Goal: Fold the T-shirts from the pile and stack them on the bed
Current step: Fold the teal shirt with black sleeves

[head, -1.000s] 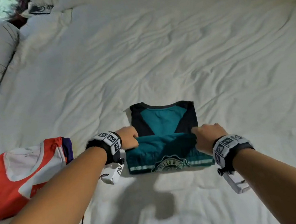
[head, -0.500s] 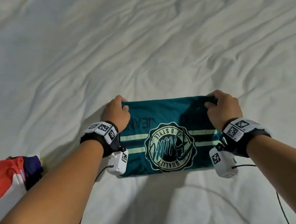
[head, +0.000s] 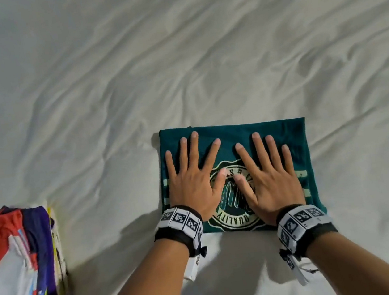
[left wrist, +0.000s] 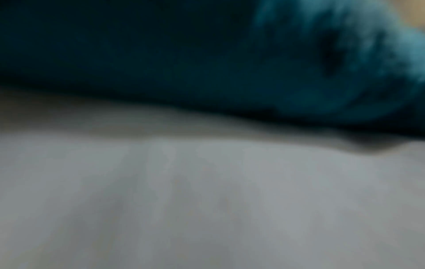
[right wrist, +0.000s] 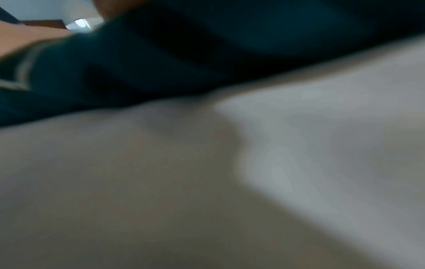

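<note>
Both wrist views are blurred and close to the surface: only a dark teal fabric edge over pale sheet, no fingers resolvable. A tan patch at the top left of the right wrist view may be skin, can't confirm. In the head view the circular pale-green crest print is mostly covered by both palms; only "QUALITY" along its lower arc reads. The stack of folded multicoloured T-shirts in red, white and purple (head: 24, 268) is cut off by the left and bottom frame edges.

The folded dark teal T-shirt with pale stripes (head: 231, 133) (left wrist: 184, 60) (right wrist: 161, 60) lies flat on the wrinkled white bedsheet (head: 175, 50) (left wrist: 207, 200) (right wrist: 322, 145), centre-right and well apart from the stack. The left hand (head: 192, 182) rests palm down on its left half, fingers straight and spread, gripping nothing. The right hand (head: 270, 177) does the same on the right half. Thumb tips nearly meet over the crest. Both wrists sit at the shirt's near edge.

Only the head view shows the hand pose, the print and the stack. The wrist views add only the shirt's near folded edge lying on the sheet.
</note>
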### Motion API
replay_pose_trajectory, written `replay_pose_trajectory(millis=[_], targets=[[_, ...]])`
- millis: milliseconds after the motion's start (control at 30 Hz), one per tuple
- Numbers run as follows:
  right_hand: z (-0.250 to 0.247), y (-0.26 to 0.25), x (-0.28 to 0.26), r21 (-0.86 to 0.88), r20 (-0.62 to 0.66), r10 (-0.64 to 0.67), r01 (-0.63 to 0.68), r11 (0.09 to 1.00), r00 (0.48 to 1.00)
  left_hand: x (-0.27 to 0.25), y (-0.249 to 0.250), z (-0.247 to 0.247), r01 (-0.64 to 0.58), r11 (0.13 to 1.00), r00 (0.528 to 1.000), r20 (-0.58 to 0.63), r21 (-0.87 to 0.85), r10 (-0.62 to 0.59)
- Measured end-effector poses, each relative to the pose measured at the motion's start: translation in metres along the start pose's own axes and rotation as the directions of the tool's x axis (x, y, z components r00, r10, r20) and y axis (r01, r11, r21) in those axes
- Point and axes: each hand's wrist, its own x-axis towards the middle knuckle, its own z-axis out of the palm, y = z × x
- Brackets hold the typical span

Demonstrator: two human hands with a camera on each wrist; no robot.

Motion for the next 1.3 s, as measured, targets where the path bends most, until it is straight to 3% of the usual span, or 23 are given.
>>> replay_pose_trajectory(millis=[167, 467, 600, 733, 800, 867, 1000, 1067, 1133, 1200, 1233, 1300], targets=[[-0.002, 0.029, 0.0, -0.029, -0.008, 0.084, -0.084, 0.996, 0.996, 0.004, -0.017, -0.002, 0.137, 0.991, 0.991, -0.003, 0.003, -0.137], [0.0, 0.048, -0.004, 0.017, -0.018, 0.209, -0.209, 0.978, 0.978, 0.006, -0.032, -0.002, 0.163, 0.987, 0.986, -0.018, -0.006, -0.164], [0.0, 0.053, -0.011, 0.039, -0.005, 0.226, -0.226, 0.973, 0.974, 0.002, -0.03, -0.007, 0.233, 0.972, 0.973, 0.02, -0.045, -0.232], [-0.011, 0.045, -0.034, 0.188, 0.018, 0.266, -0.265, 0.946, 0.964, -0.037, -0.001, -0.01, 0.204, 0.972, 0.972, -0.091, -0.117, -0.215], [-0.016, 0.037, -0.058, 0.266, -0.087, 0.326, -0.294, 0.918, 0.941, -0.066, 0.016, 0.001, 0.161, 0.973, 0.981, -0.079, -0.166, -0.176], [-0.017, 0.032, -0.083, 0.307, -0.173, 0.427, -0.364, 0.879, 0.887, -0.086, 0.026, 0.015, 0.195, 0.967, 0.978, -0.04, -0.164, -0.204], [-0.014, 0.033, -0.109, 0.504, -0.064, 0.595, -0.489, 0.712, 0.801, -0.093, 0.026, 0.021, 0.249, 0.942, 0.96, -0.07, -0.224, -0.27], [-0.013, 0.034, -0.111, 0.589, -0.036, 0.607, -0.474, 0.654, 0.794, -0.094, 0.022, 0.014, 0.33, 0.885, 0.911, -0.136, -0.328, -0.389], [-0.013, 0.033, -0.11, 0.624, -0.041, 0.609, -0.455, 0.635, 0.792, -0.099, 0.012, 0.006, 0.481, 0.765, 0.784, -0.18, -0.429, -0.594], [-0.019, 0.03, -0.109, 0.689, -0.033, 0.647, -0.451, 0.567, 0.762, -0.106, 0.003, 0.0, 0.614, 0.612, 0.666, -0.088, -0.498, -0.74], [-0.023, 0.028, -0.11, 0.728, -0.031, 0.668, -0.441, 0.525, 0.744, -0.11, -0.001, 0.0, 0.644, 0.554, 0.629, -0.046, -0.527, -0.776], [-0.03, 0.024, -0.112, 0.78, -0.049, 0.695, -0.407, 0.475, 0.718, -0.119, -0.004, 0.002, 0.61, 0.543, 0.63, -0.062, -0.577, -0.774]])
